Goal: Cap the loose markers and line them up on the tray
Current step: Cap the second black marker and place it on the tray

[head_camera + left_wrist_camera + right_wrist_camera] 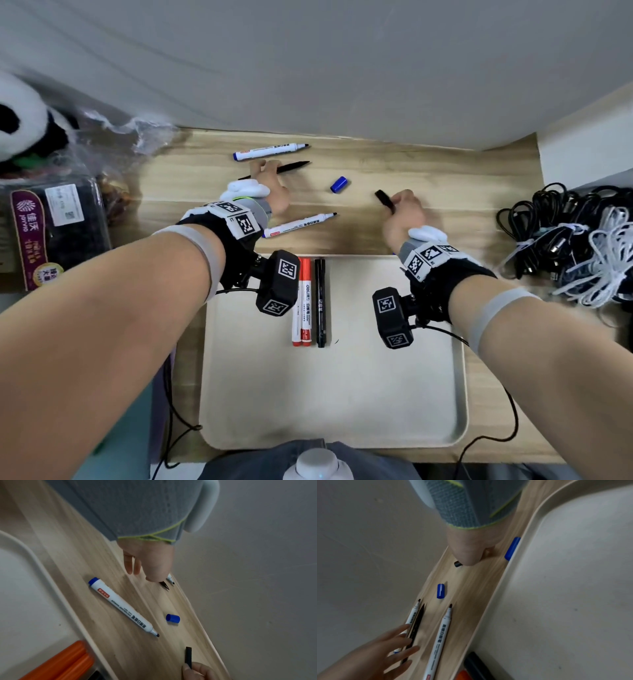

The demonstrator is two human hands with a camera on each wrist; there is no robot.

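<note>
Head view: the black cap [385, 201] is pinched in the right hand [404, 216], while the left hand [270, 185] fingers lie spread over the black pen [293, 166] at the tray's [459, 394] eleven o'clock. The pen should be gripped mid-barrel — tip toward three o'clock — and the cap pushed on straight.

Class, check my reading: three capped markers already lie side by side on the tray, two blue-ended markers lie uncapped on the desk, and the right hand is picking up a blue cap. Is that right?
One detail is wrong. The right hand grips a black cap, not a blue one; the head view shows it. The blue cap lies untouched on the desk. The rest stands: three capped markers on the tray, two uncapped on the desk.
</note>
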